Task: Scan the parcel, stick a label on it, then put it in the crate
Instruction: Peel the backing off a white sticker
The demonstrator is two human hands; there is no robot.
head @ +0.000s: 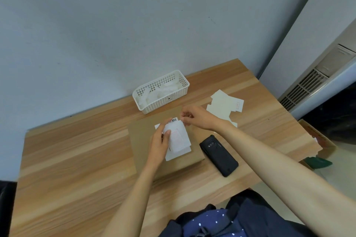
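Observation:
A flat brown cardboard parcel (142,140) lies on the wooden table in front of me. On its top is a white barcode label (174,120). Over that I hold a white sticker sheet (178,137) with faint red print. My left hand (159,140) grips the sheet's left side with thumb on top. My right hand (194,116) pinches the sheet's upper right corner between fingertips. A black handheld scanner (218,155) lies on the table just right of the parcel.
A white perforated plastic basket (181,90) with crumpled white backing paper stands behind the parcel near the wall. Several loose white label sheets (224,105) lie at the right. An open cardboard box (319,140) sits on the floor beyond the table's right edge.

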